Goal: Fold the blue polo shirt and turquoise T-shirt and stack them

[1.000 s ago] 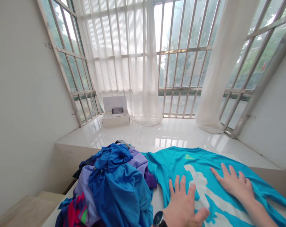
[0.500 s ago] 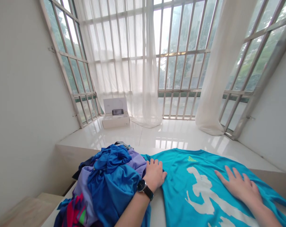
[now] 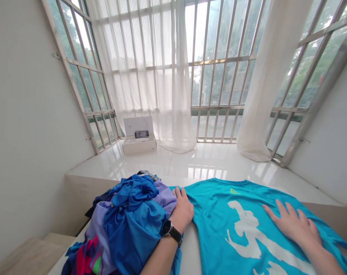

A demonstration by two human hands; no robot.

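A turquoise long-sleeved shirt [image 3: 216,214] with white brush-like markings and a small yellow-green logo lies spread out, its neckline toward the window. My left hand [image 3: 184,208], wearing a black-strapped wristwatch [image 3: 168,228], rests on the shirt's left sleeve beside the heap, fingers stretched forward. Flat on the right part of the shirt is my right hand [image 3: 298,225], its fingers spread. A crumpled heap of clothes [image 3: 133,217] in blue, lilac and pink sits immediately left of my left hand, and part of the left sleeve is hidden near it.
Behind the clothes runs a glossy white window ledge [image 3: 216,162], with an open white box [image 3: 139,144] at its back left. Sheer white curtains [image 3: 173,95] hang before barred windows. A pale wooden surface [image 3: 30,256] shows at lower left.
My left hand has slid a little left and away from me along the sleeve. My right hand stays spread on the shirt, shifted slightly right in view.
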